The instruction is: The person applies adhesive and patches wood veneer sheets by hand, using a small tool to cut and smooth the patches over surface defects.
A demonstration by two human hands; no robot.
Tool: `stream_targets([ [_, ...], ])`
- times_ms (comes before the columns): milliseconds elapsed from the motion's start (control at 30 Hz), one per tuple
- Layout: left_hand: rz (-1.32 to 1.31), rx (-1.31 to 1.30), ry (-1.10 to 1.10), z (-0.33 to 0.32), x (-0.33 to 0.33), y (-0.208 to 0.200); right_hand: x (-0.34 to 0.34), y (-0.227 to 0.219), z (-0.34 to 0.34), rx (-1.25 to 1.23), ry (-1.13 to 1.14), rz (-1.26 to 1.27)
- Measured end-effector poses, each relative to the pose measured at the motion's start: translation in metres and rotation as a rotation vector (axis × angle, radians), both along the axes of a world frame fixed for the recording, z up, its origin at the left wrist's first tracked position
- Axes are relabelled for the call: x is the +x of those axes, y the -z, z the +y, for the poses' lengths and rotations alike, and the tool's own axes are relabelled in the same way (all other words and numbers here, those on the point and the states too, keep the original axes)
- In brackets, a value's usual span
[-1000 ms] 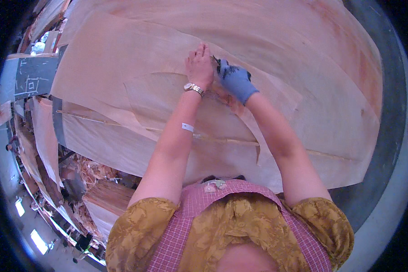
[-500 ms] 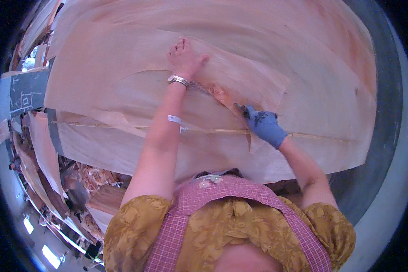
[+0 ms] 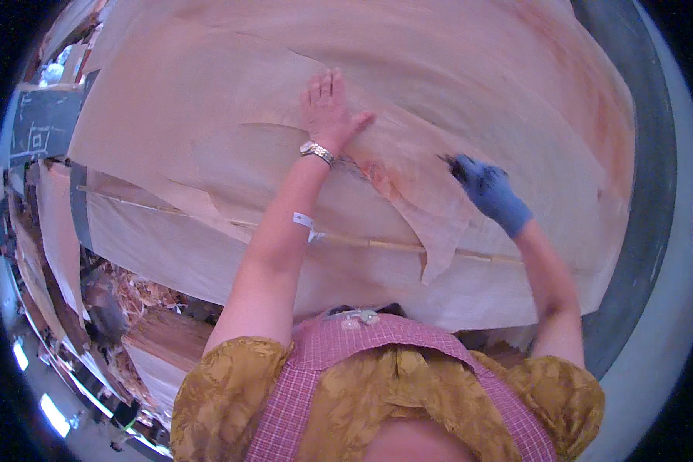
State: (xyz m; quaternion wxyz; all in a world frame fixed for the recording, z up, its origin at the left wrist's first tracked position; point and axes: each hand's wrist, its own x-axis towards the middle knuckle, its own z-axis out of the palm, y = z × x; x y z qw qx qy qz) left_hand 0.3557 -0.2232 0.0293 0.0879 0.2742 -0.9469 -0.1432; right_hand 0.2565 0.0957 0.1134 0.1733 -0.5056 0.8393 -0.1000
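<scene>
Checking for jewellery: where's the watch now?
In the head view, the watch is left of centre, at the wrist of the left hand, above the white strip.

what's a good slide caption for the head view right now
Bare left hand spread on thin pinkish sheets, blue-gloved right hand holding a small dark pointed tool.

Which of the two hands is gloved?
The right hand, in a blue glove with dark patches. The left hand is bare, fingers spread on the pale sheet, with a metal watch on the wrist.
</scene>
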Motion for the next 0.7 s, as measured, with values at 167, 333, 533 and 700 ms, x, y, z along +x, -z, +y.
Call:
stream_targets([
  [167, 0.001, 0.106, -0.044, 0.0, 0.002, -0.008, -0.017, 0.048, -0.176, 0.028, -0.091, 0.102],
  [333, 0.024, 0.073, -0.043, 0.005, 0.002, 0.0, -0.029, 0.064, -0.192, 0.113, -0.185, 0.165],
  [533, -0.002, 0.064, -0.013, -0.003, 0.001, 0.022, -0.013, 0.045, -0.032, 0.272, 0.115, 0.084],
  [700, -0.041, -0.313, 0.063, 0.034, -0.002, -0.002, 0.019, 0.04, 0.058, 0.309, 0.293, 0.051],
])
